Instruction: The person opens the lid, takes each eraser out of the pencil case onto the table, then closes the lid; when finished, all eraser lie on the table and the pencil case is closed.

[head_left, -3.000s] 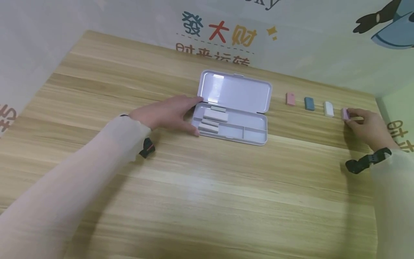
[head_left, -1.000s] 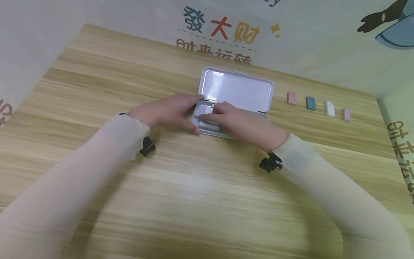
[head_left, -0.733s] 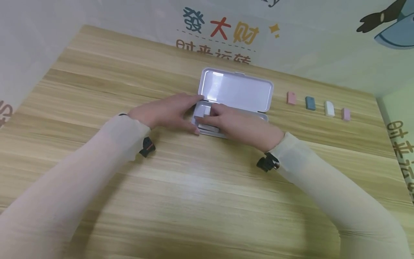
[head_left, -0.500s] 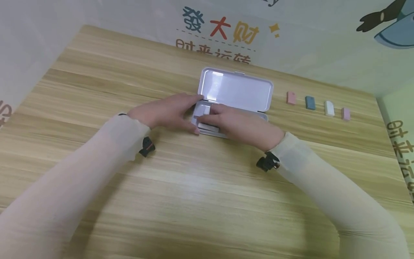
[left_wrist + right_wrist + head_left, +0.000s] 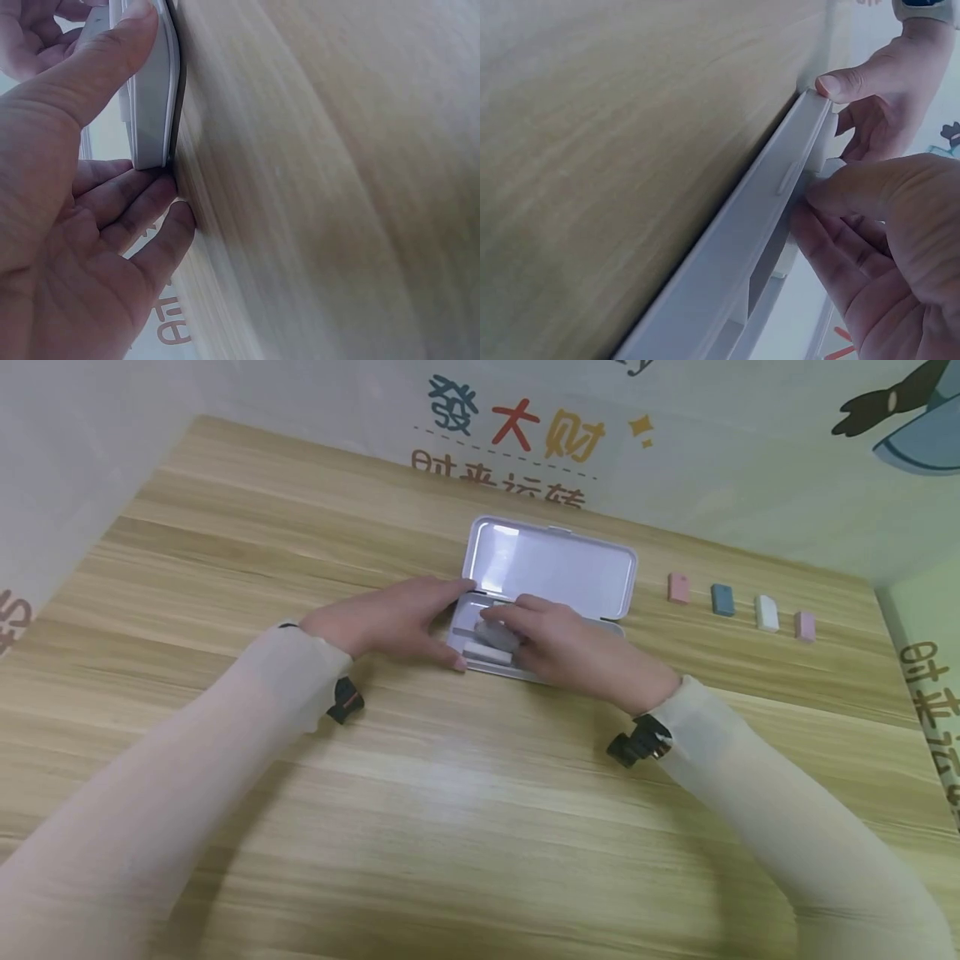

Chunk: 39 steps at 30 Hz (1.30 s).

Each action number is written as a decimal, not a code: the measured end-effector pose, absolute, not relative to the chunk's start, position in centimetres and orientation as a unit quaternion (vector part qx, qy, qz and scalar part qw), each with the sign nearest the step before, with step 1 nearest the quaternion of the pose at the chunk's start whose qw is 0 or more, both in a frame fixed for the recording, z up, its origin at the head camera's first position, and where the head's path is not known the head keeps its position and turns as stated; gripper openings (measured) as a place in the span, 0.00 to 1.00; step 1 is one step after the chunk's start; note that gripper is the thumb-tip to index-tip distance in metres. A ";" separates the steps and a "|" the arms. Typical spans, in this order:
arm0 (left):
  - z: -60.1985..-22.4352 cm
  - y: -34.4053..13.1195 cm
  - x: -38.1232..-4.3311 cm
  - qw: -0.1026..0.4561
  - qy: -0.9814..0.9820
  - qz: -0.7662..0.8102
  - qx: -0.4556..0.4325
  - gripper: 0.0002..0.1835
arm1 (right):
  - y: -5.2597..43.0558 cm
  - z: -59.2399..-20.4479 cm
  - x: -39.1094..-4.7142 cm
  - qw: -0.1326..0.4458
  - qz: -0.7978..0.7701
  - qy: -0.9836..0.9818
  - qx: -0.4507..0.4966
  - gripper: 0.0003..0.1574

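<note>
A pale lilac pencil case (image 5: 551, 568) lies with its lid raised back on the wooden table. My left hand (image 5: 393, 618) holds its left end, thumb at the front corner and fingers at the back, as the left wrist view (image 5: 154, 112) case end shows. My right hand (image 5: 573, 647) reaches into the tray and pinches a grey block, seemingly an eraser (image 5: 497, 635), tilted and partly blurred. A whitish block (image 5: 487, 652) lies in front of it in the tray. The right hand hides the tray's right compartments. In the right wrist view, thumb and fingers (image 5: 829, 195) meet over the tray.
To the right of the case stand a pink eraser (image 5: 678, 588), a blue eraser (image 5: 722, 600), a white eraser (image 5: 767, 612) and a light purple eraser (image 5: 805, 626) in a row. A printed curtain (image 5: 315, 410) borders the table's back edge.
My right hand has left the purple eraser at the far right and come into the case. In the last half second it has tilted up the grey block. The left hand stays put.
</note>
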State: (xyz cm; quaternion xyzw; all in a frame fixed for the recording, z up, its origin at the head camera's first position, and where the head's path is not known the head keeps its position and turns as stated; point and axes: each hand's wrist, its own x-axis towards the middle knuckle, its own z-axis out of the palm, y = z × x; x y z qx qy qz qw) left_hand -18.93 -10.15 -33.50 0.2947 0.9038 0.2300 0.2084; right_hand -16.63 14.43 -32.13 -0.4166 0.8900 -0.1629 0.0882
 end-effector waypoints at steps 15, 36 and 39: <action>-33.4 -10.0 -19.0 0.217 0.903 0.230 0.290 0.55 | 16.6 -32.4 -16.4 0.119 -0.291 0.892 -0.325 0.34; -33.5 -10.1 -18.9 0.209 0.904 0.226 0.297 0.54 | 28.5 -32.6 -16.2 -0.013 -0.376 0.903 -0.206 0.35; -33.4 -10.1 -18.9 0.213 0.902 0.227 0.300 0.55 | 31.3 -32.5 -16.2 -0.047 -0.366 0.911 -0.181 0.35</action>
